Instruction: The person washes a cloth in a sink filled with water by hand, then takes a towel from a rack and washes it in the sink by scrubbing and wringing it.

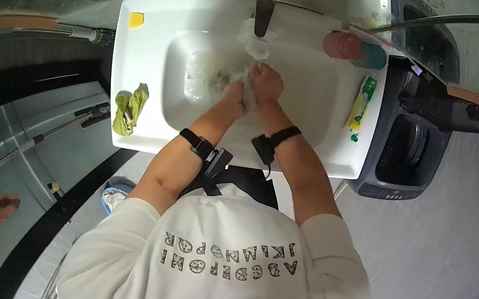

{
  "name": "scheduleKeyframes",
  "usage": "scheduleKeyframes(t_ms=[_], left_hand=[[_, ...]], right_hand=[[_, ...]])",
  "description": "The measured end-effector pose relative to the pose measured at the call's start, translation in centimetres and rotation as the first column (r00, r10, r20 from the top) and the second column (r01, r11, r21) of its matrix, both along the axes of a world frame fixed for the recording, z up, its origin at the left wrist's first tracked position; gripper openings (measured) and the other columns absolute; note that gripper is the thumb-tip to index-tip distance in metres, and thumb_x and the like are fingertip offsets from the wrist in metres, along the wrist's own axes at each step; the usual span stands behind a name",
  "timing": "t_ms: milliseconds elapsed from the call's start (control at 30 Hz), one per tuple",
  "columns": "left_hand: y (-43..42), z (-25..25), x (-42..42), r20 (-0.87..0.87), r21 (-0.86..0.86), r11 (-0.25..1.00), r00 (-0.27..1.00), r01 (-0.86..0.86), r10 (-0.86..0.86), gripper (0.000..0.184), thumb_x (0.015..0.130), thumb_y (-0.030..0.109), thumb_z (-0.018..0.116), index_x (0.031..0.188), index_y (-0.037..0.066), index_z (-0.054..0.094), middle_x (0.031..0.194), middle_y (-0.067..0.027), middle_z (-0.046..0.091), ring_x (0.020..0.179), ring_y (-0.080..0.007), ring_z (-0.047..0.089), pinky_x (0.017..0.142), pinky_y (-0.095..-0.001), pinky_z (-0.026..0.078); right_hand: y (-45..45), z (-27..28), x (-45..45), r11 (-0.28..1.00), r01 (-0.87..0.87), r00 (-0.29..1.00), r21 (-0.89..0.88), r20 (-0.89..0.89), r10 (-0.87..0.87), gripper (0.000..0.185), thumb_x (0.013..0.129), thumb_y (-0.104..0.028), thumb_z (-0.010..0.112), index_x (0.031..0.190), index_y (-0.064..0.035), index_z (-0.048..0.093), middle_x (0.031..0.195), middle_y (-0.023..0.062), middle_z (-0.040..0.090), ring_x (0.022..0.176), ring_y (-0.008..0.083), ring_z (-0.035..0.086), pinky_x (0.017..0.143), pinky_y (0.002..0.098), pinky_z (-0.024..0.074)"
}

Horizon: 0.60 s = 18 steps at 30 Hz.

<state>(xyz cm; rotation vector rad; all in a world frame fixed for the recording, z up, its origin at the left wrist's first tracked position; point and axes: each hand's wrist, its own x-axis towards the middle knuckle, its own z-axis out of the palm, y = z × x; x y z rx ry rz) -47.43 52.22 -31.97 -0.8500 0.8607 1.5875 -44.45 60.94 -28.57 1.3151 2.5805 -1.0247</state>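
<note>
Over the white sink basin (315,121), both of my hands are close together just below the dark tap (262,18). My right hand (267,83) is closed on the upper part of a wet, greyish cloth (249,92). Lower and to the left, my left hand (234,97) is closed on the same cloth. Most of the cloth is hidden by the fingers, so its exact shape cannot be made out. Whitish water or foam (258,49) shows under the tap. Cloudy, greyish water lies in the basin to the left of my hands.
A yellow sponge (137,20) and a crumpled green cloth (129,109) lie on the left rim. On the right rim stand a pink cup (342,45) and a teal cup (372,56), with a green-and-yellow tube (361,104) below them. A dark washing machine (401,159) stands at the right.
</note>
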Motion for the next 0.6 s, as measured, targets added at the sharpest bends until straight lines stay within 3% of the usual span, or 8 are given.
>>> scheduleKeyframes(t_ms=[100,167,267,333,433,500,567,600], left_hand=[[-1.0,-1.2,-1.6,-0.057,0.21,0.976,0.997,0.061,-0.05,0.034,0.087,0.02,0.047,0.118,0.008,0.051,0.118,-0.0118,0.052,0.112,-0.0255,0.047,0.09,-0.0344,0.042],[-2.1,-1.8,-2.3,-0.232,0.211,0.958,0.962,0.197,-0.146,0.034,0.085,0.021,0.05,0.116,0.008,0.052,0.115,-0.0121,0.054,0.11,-0.0257,0.049,0.088,-0.0347,0.043],[-3.1,-3.5,-1.5,-0.685,-0.273,0.82,0.497,0.504,-0.533,0.034,0.083,0.022,0.053,0.113,0.007,0.054,0.11,-0.0127,0.057,0.107,-0.026,0.052,0.085,-0.0351,0.044],[-3.5,-3.1,-0.3,-0.734,-0.377,0.813,0.392,0.443,-0.554,0.034,0.081,0.022,0.056,0.111,0.007,0.055,0.107,-0.013,0.059,0.104,-0.0263,0.053,0.083,-0.0353,0.045],[-3.0,6.2,-0.4,-0.747,-0.42,0.773,0.303,0.475,-0.592,0.037,0.075,0.019,0.062,0.109,0.005,0.057,0.108,-0.0144,0.058,0.107,-0.0277,0.051,0.09,-0.0347,0.04],[-3.3,12.2,-0.4,-0.731,-0.468,0.676,0.18,0.569,-0.658,0.038,0.071,0.018,0.064,0.107,0.005,0.059,0.109,-0.0152,0.057,0.108,-0.0285,0.05,0.095,-0.0349,0.036],[-4.6,13.3,-1.0,-0.675,-0.697,0.277,-0.474,0.662,-0.566,0.036,0.071,0.014,0.062,0.106,0.01,0.062,0.113,-0.0125,0.054,0.111,-0.0276,0.048,0.104,-0.0407,0.025],[-5.0,13.2,-1.0,-0.675,-0.697,0.28,-0.472,0.66,-0.567,0.036,0.071,0.014,0.062,0.106,0.01,0.062,0.113,-0.0125,0.054,0.111,-0.0276,0.048,0.104,-0.0407,0.025]], right_hand=[[-4.3,3.3,1.6,1.0,0.009,0.994,-0.004,-0.105,-0.009,0.039,0.085,-0.039,0.047,0.084,-0.0054,0.065,0.08,0.017,0.065,0.079,0.0326,0.062,0.073,0.0435,0.0476],[-6.8,5.0,2.4,0.964,-0.258,0.962,-0.067,-0.112,0.25,0.034,0.083,-0.036,0.049,0.086,-0.0056,0.063,0.082,0.0159,0.064,0.077,0.0349,0.061,0.072,0.0422,0.048],[-3.1,0.4,2.6,0.899,-0.408,0.907,0.161,0.182,0.379,0.033,0.081,-0.034,0.053,0.1,-0.0083,0.062,0.09,0.0128,0.063,0.082,0.0315,0.061,0.071,0.0411,0.0487],[0.9,-1.8,3.9,0.904,-0.4,0.912,0.151,0.165,0.376,0.035,0.08,-0.026,0.053,0.112,-0.0117,0.058,0.099,0.0114,0.061,0.088,0.0286,0.06,0.075,0.0402,0.0483],[6.0,-4.7,5.1,0.842,-0.392,0.856,-0.37,0.188,0.481,0.032,0.085,-0.022,0.049,0.114,-0.011,0.057,0.101,0.0093,0.06,0.09,0.0256,0.059,0.078,0.037,0.0473],[7.4,0.5,5.4,0.502,0.225,0.974,-0.835,0.185,-0.128,0.052,0.086,-0.044,0.052,0.113,0.0008,0.055,0.105,0.0118,0.057,0.089,0.0189,0.054,0.077,0.0304,0.0442],[8.0,-3.0,5.8,0.64,0.093,0.995,-0.762,0.045,-0.091,0.053,0.086,-0.043,0.053,0.114,0.0015,0.054,0.106,0.0115,0.056,0.091,0.0197,0.053,0.08,0.0306,0.0431],[8.1,-4.5,5.7,0.748,-0.035,0.995,-0.663,-0.091,-0.034,0.053,0.086,-0.043,0.054,0.114,0.0023,0.054,0.107,0.0112,0.056,0.092,0.0206,0.053,0.082,0.0308,0.0419]])
